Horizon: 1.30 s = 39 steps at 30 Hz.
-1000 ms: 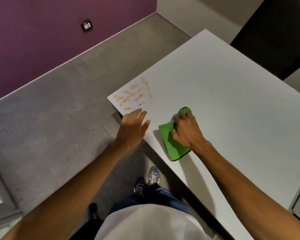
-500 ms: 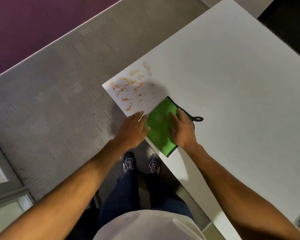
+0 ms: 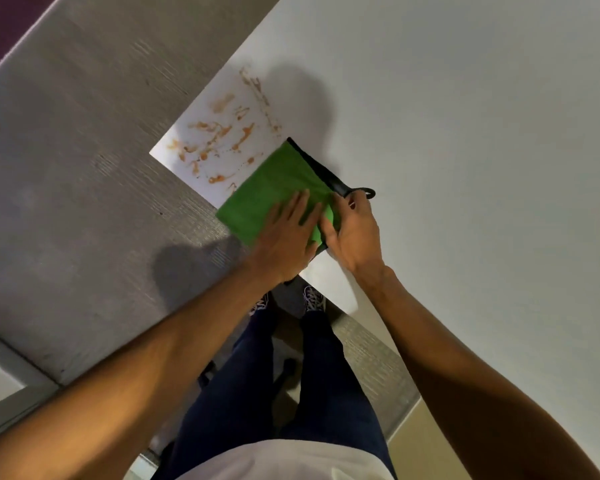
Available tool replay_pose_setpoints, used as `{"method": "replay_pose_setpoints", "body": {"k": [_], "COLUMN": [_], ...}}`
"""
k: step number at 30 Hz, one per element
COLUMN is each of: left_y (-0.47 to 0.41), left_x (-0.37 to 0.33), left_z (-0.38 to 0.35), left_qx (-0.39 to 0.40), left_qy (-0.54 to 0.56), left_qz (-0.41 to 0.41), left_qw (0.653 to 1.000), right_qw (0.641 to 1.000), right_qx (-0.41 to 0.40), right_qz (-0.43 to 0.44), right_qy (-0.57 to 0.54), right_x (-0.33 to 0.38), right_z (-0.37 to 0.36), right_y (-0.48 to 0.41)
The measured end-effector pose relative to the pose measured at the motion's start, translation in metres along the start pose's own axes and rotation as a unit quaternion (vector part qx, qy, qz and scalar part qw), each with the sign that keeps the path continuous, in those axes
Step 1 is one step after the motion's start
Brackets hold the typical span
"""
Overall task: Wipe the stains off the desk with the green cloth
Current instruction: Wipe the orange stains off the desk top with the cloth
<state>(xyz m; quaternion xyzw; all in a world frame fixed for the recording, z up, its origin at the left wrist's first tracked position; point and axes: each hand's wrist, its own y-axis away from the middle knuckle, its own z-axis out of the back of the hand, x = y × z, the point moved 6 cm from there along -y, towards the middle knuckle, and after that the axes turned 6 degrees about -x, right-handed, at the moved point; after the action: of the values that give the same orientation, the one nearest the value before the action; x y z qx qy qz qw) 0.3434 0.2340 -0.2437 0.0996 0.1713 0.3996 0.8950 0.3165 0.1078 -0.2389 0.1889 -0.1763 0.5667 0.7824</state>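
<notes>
One cloth point(image 3: 271, 192), green, with one black loop point(image 3: 364, 192) at its corner. One surface point(image 3: 465, 133). One cluster of orange stains point(image 3: 219, 136), too many and too smeared to count singly. Two hands: left point(image 3: 284, 237), right point(image 3: 354, 233). Two shoes point(image 3: 314, 299).

From my remote feed, I can read no text, label, brand, number or sign on any surface here.

Grey textured carpet point(image 3: 84, 168) fills the left and far side. Purple wall point(image 3: 4, 26) at far left corner. Pale panel with grey frame point(image 3: 11, 393) near left. Dim, even light.
</notes>
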Motion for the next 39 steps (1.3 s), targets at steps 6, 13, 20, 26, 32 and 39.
{"method": "replay_pose_setpoints", "body": {"k": [6,13,20,26,32,39], "left_y": [-0.019,-0.023,-0.028,-0.033,-0.04,-0.067], "left_x": [0.047,0.05,0.055,0.058,0.079,0.085], "left_z": [-0.008,-0.029,-0.035,-0.03,-0.013,0.022], "left_qx": [-0.047,-0.13,-0.151,-0.141,-0.19,-0.34], "left_qy": [-0.031,-0.067,-0.06,-0.042,0.059,0.07], "left_qz": [0.013,-0.036,-0.016,0.008,0.127,0.15], "left_qw": [0.998,0.989,0.987,0.989,0.972,0.926], "right_qw": [0.984,0.99,0.981,0.982,0.978,0.971], "right_qx": [-0.175,-0.126,-0.165,-0.171,-0.189,-0.216], "right_qz": [-0.018,0.022,0.075,0.072,0.072,0.079], "right_qy": [0.025,0.06,0.067,0.041,0.05,0.071], "right_x": [-0.046,-0.076,-0.083,-0.082,-0.08,-0.079], "right_z": [0.022,-0.016,-0.018,-0.013,-0.014,-0.012], "right_y": [-0.017,-0.033,-0.036,-0.038,-0.038,-0.037]}}
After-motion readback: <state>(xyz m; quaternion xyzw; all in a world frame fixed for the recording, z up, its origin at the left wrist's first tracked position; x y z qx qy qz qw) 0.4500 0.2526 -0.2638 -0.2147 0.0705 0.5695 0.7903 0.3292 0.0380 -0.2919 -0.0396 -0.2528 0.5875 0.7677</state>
